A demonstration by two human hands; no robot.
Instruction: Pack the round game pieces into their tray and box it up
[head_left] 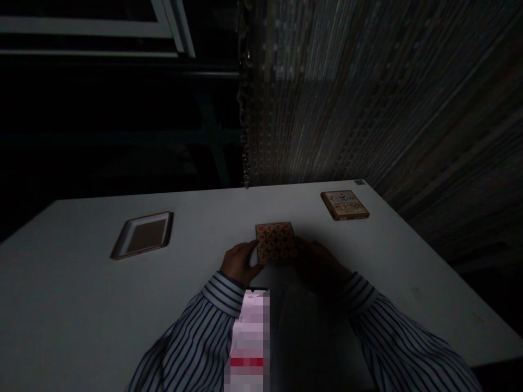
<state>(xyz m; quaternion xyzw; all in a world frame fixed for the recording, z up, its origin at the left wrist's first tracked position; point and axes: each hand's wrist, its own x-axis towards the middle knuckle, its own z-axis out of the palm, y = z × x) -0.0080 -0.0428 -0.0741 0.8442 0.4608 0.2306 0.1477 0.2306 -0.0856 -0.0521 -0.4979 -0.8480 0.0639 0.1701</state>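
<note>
A small square box (276, 242) filled with several round wooden pieces bearing red marks rests near the middle of a white table (81, 305). My left hand (240, 263) is curled around the box's left edge. My right hand (316, 261) lies in shadow against the box's right side, its fingers wrapped at the edge. Both arms wear blue-striped white sleeves. The scene is dim, so the fingertips are hard to make out.
A shallow open tray or lid (144, 235) lies on the table to the left. A flat box lid with printed artwork (344, 204) sits at the back right. A beaded curtain (368, 92) hangs behind the table. A blurred card hangs at my chest.
</note>
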